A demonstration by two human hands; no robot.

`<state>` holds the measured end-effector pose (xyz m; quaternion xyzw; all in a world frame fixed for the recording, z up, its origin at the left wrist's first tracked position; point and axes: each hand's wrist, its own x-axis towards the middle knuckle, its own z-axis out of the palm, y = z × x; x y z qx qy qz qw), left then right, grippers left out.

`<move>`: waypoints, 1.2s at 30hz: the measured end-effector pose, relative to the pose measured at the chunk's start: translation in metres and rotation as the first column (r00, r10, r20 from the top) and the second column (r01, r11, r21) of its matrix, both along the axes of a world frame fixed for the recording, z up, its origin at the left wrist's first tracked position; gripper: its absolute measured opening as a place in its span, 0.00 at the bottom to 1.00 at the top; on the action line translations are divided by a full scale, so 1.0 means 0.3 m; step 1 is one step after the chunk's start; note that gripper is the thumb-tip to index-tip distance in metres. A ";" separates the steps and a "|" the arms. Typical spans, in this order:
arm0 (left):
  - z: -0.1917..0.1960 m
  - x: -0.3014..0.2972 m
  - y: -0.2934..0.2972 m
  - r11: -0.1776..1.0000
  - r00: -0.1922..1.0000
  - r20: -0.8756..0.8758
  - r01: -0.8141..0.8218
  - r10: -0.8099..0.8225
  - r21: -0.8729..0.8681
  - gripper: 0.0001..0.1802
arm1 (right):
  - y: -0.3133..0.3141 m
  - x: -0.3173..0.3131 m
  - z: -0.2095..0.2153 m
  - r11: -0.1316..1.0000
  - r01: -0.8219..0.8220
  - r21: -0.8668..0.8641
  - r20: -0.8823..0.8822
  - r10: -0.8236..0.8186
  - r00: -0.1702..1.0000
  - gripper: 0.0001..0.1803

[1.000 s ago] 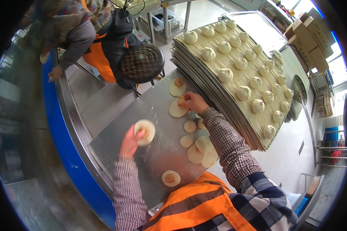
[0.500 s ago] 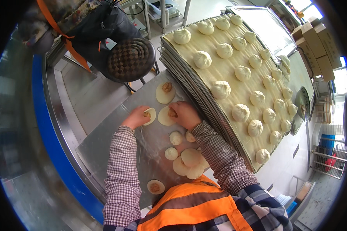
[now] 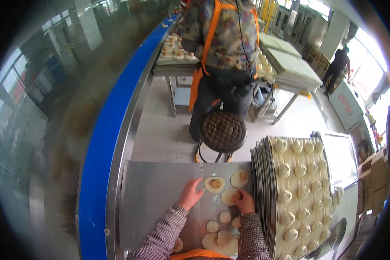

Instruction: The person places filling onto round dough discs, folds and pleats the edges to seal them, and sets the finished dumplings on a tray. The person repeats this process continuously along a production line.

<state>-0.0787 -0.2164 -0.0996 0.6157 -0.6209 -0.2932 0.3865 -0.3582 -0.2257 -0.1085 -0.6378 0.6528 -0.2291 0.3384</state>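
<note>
My left hand (image 3: 190,194) is open over the metal table, fingers stretched toward a round dough wrapper (image 3: 208,186) with a lump of filling in its middle; a small gap shows between them. My right hand (image 3: 246,203) has its fingers closed on the filling (image 3: 236,196) at the right side of another dough wrapper (image 3: 226,197), which lies flat. Beyond it lies a third wrapper (image 3: 235,178) with filling on its right part. Small dough balls (image 3: 212,226) and overlapping bare wrappers (image 3: 223,242) are nearer to me. My left sleeve partly hides another filled wrapper (image 3: 177,245).
Stacked trays topped with shaped buns (image 3: 284,197) stand against the table's right side. A blue-edged conveyor (image 3: 100,169) runs along the left. Past the table are a round stool (image 3: 223,131) and a co-worker (image 3: 225,47) with orange straps. A covered tray stack (image 3: 288,65) stands farther right.
The view has swung up toward the room. My left hand has let go of its filled wrapper, which now lies flat on the table. My right hand stays at the same wrapper.
</note>
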 end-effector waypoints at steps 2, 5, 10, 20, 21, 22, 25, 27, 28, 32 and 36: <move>-0.009 0.092 0.095 0.991 0.989 -0.126 -0.067 0.082 0.117 0.21 | -0.005 0.019 0.000 0.992 -0.078 -0.098 -0.195 0.057 0.979 0.22; -0.023 0.259 0.221 0.957 0.968 -0.126 -0.186 0.217 0.221 0.17 | -0.012 0.022 0.009 0.983 -0.177 -0.054 -0.383 0.143 0.913 0.19; -0.008 0.568 0.503 0.940 0.888 -0.336 -0.240 0.314 0.244 0.12 | -0.006 -0.036 0.044 0.959 0.157 -0.236 -0.226 -0.211 0.951 0.17; 0.077 0.668 0.846 0.738 0.748 -0.298 -0.356 0.593 0.573 0.12 | -0.012 0.016 -0.018 0.999 0.043 0.007 -0.094 -0.042 0.995 0.28; 0.080 0.668 0.862 0.733 0.747 -0.299 -0.349 0.594 0.584 0.12 | -0.022 -0.004 -0.027 0.989 0.128 0.074 0.054 -0.132 0.990 0.28; 0.083 0.668 0.878 0.720 0.740 -0.296 -0.348 0.604 0.600 0.12 | -0.037 -0.021 -0.031 0.956 0.223 0.193 0.165 -0.255 0.953 0.29; 0.094 0.662 0.909 0.699 0.731 -0.285 -0.349 0.620 0.625 0.12 | -0.089 -0.031 -0.004 0.919 0.064 0.389 0.051 -0.091 0.995 0.31; 0.100 0.648 0.922 0.684 0.717 -0.278 -0.366 0.639 0.631 0.11 | -0.100 0.004 0.036 0.848 -0.079 0.524 0.221 -0.046 0.974 0.31; 0.102 0.637 0.928 0.683 0.706 -0.284 -0.376 0.649 0.626 0.11 | -0.096 0.022 0.060 0.900 -0.132 0.415 0.168 0.067 0.984 0.30; 0.093 0.595 0.941 0.669 0.677 -0.298 -0.384 0.673 0.637 0.10 | -0.028 0.038 0.095 0.980 0.000 0.199 -0.024 0.005 1.000 0.29; 0.079 0.568 0.967 0.678 0.699 -0.278 -0.391 0.659 0.622 0.09 | -0.049 -0.034 0.046 0.962 0.130 0.242 0.017 -0.138 0.990 0.32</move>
